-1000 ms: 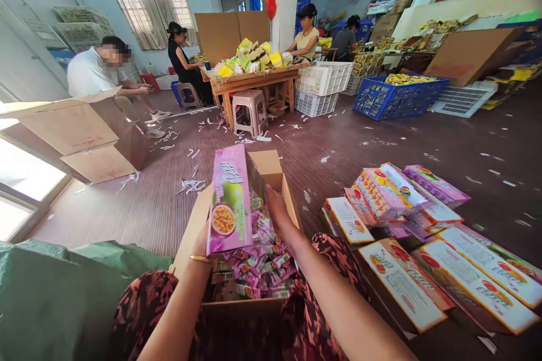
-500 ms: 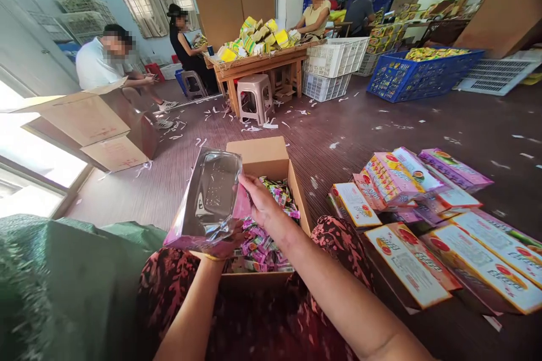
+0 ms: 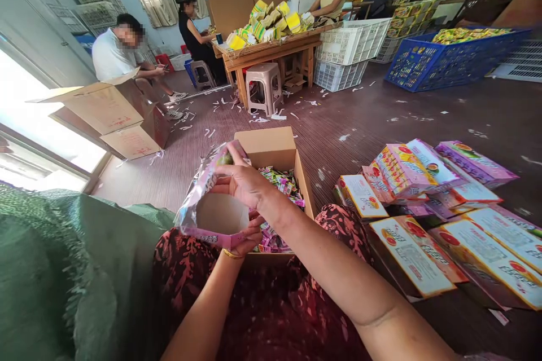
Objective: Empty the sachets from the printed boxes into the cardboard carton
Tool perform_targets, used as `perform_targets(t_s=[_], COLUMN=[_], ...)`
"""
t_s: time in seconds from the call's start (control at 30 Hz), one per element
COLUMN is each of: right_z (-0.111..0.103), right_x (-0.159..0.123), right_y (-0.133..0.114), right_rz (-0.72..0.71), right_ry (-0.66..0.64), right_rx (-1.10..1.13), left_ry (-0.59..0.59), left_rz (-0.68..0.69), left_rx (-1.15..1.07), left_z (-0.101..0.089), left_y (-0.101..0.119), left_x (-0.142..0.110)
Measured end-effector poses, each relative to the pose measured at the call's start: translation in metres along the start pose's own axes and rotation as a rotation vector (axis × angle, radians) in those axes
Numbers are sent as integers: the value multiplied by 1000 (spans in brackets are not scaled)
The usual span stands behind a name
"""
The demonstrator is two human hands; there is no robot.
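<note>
Both my hands hold a pink flat carton [image 3: 199, 197] with a silver inside, turned so that its open end faces me. My right hand [image 3: 243, 180] grips its upper edge, fingers curled over it. My left hand [image 3: 249, 238], with a gold bangle on the wrist, pinches the lower pink flap from beneath. The carton hangs over an open cardboard box [image 3: 275, 149] full of small wrapped candies [image 3: 282, 180], which stands between my knees.
Stacked flat pink and yellow cartons [image 3: 423, 203] lie on the floor to my right. A green sack [image 3: 55, 271] is at my left. Further off stand an open cardboard box [image 3: 114, 115], a plastic stool [image 3: 263, 87], a wooden table [image 3: 271, 51], crates and several seated people.
The carton went from upright, printed face toward me, to tilted with its opened end facing me. My right hand came out of the candy box and took hold of its edge.
</note>
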State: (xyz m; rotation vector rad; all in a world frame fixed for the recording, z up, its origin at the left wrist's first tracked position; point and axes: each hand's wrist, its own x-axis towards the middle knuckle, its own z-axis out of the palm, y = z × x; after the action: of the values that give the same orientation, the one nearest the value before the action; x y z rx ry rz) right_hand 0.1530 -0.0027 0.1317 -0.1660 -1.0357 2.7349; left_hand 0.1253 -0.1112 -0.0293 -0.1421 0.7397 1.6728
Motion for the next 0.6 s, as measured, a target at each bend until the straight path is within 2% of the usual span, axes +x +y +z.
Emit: perform_targets(t_s=[0.07, 0.13, 0.2, 0.23, 0.3, 0.4, 0.5, 0.6], right_z=[-3, -9, -14, -15, -15, -10, -8, -13], right_x=[0, 1, 4, 7, 15, 29, 37, 36], right_y=[-13, -28, -42, -48, -58, -72, -83, -83], right_rz=[74, 81, 59, 60, 79, 108, 123, 120], right_ry=[-66, -2, 98, 108, 68, 47, 173, 235], right_rx=[-75, -202, -303, -340, -424, -640, -812, -863], left_ry=[-59, -104, -97, -83, -82, -165, -196, -134], left_rz=[18, 16, -9, -24, -47, -78, -89, -75], left_rx=[-66, -120, -133, -132, -158, -263, -311, -284], left_z=[5, 12, 22, 28, 39, 54, 63, 64], left_y=[0, 2, 5, 6, 7, 6, 7, 8], left_x=[-4, -10, -15, -17, -18, -18, -18, -20])
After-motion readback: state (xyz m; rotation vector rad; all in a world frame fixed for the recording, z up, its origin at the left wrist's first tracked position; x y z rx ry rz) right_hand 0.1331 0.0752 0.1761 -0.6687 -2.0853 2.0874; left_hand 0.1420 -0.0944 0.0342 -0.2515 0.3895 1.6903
